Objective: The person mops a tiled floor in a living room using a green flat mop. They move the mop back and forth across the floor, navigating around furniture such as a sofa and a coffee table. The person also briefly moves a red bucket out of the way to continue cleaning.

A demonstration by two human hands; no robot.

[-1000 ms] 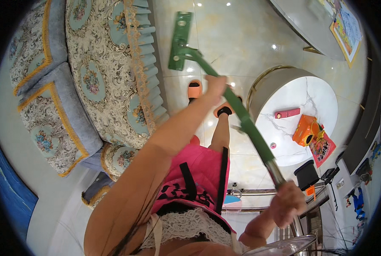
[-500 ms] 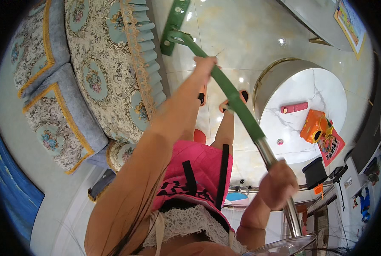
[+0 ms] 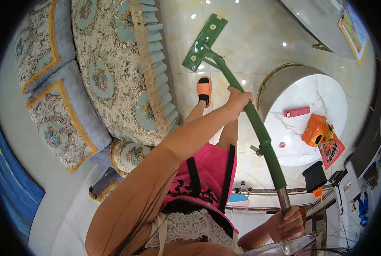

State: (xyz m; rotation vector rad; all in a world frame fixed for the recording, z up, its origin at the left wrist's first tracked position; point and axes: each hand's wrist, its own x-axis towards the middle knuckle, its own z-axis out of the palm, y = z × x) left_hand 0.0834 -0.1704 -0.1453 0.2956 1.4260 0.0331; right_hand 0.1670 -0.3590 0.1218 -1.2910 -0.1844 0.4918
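A long mop (image 3: 258,123) slants across the view. Its flat green head (image 3: 205,42) rests on the tiled floor beside the sofa's ruffled skirt. My left hand (image 3: 240,103) is closed round the green part of the shaft, a little behind the mop head. Lower down, the fingers of my right hand (image 3: 287,223) wrap the metal part of the pole near its lower end. A clamp knob (image 3: 256,149) sticks out from the shaft between the hands. The underside of the mop head is hidden.
On the left stands a flowered sofa (image 3: 101,81) with cushions. To the right is a round marble-topped table (image 3: 284,149) carrying a pink case (image 3: 297,112) and an orange container (image 3: 314,130). My foot in an orange slipper (image 3: 204,91) is just behind the mop head.
The mop head has come back toward me and to the right, away from the sofa. My left hand has shifted right and nearer, my right hand lower. My feet have moved too.
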